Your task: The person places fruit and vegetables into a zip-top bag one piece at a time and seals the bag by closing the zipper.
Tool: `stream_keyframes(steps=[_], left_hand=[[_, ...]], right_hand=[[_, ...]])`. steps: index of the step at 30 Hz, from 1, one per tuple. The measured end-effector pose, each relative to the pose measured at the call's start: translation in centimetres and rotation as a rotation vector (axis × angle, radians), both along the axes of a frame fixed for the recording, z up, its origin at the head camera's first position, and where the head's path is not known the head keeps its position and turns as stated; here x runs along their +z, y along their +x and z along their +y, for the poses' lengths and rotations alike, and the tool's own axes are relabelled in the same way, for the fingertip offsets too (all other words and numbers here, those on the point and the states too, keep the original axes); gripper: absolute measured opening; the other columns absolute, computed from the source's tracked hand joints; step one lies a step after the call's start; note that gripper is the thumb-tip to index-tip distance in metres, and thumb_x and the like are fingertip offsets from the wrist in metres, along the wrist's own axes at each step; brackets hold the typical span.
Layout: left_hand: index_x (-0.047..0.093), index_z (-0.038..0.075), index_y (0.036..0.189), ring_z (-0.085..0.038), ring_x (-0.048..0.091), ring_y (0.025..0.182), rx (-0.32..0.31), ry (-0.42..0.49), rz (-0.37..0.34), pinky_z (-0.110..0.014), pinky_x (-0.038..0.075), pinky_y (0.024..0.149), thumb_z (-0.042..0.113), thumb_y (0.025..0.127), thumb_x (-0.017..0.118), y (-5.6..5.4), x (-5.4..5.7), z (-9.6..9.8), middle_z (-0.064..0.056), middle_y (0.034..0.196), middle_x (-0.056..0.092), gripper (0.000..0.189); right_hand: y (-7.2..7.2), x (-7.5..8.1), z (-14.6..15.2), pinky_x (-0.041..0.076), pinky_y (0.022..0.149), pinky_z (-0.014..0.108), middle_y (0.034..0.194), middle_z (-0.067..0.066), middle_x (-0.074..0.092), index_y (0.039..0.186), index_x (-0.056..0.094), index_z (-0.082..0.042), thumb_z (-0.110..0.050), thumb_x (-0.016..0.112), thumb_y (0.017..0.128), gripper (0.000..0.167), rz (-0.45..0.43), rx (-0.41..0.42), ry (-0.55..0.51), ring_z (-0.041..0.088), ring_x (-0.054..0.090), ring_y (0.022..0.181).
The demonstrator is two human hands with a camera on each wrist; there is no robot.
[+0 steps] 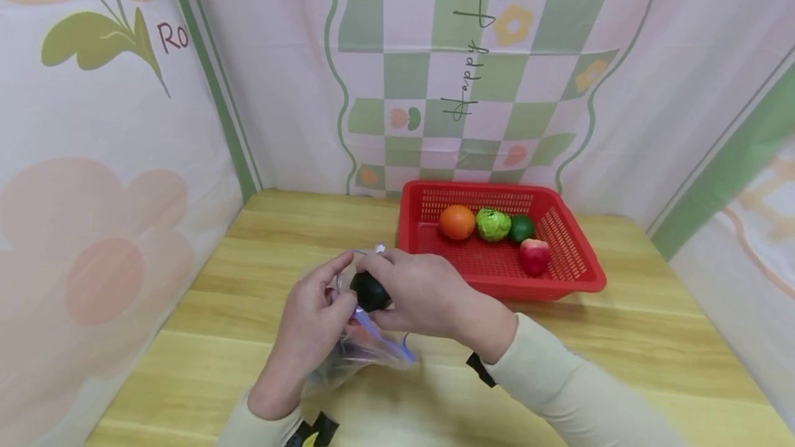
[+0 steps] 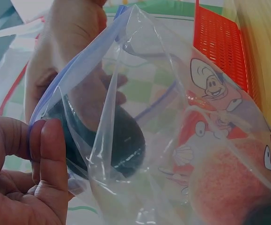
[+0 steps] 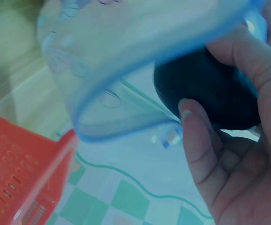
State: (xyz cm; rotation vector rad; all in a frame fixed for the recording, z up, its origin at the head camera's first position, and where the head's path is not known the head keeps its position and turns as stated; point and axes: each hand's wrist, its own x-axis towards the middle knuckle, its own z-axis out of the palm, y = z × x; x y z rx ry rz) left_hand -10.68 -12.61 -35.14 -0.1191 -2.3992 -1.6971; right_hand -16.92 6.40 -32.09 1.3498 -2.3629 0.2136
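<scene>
My right hand grips a dark green avocado, its fingers and thumb curled round the fruit. The avocado is at the mouth of a clear zip bag with a blue-purple zip edge; in the left wrist view the fruit shows through the plastic. With thumb and fingers, my left hand pinches the near side of the bag's rim. Cartoon figures are printed on the bag. Inside it lie a pinkish round fruit and a dark thing, mostly cut off by the frame.
A red plastic basket stands behind and right of the hands. In it are an orange, a bumpy light-green fruit, a smooth dark-green fruit and a red apple-like fruit. Printed curtains surround the wooden table.
</scene>
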Motion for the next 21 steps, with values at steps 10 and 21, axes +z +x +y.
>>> stream_keyframes(steps=[10, 21], left_hand=[[0.061, 0.014, 0.147, -0.01, 0.042, 0.041, 0.032, -0.001, -0.016, -0.023, 0.031, 0.039, 0.003, 0.086, 0.056, 0.1, 0.1, 0.0, 0.0, 0.053, 0.052, 0.061], [0.061, 0.016, 0.146, -0.012, 0.04, 0.039, 0.014, 0.035, -0.002, -0.022, 0.027, 0.038, 0.002, 0.089, 0.056, 0.0, 0.1, 0.0, -0.006, 0.053, 0.058, 0.059]], right_hand=[[-0.5, -2.5, -1.6, 0.053, 0.044, 0.027, 0.099, 0.006, 0.07, 0.114, 0.062, -0.015, -0.043, 0.083, 0.085, 0.045, 0.239, -0.002, -0.048, 0.014, 0.063, 0.055], [-0.6, -3.5, -1.3, 0.05, 0.043, 0.024, 0.09, 0.002, 0.063, 0.098, 0.06, -0.014, -0.021, 0.083, 0.09, 0.025, 0.307, -0.089, 0.071, 0.012, 0.054, 0.055]])
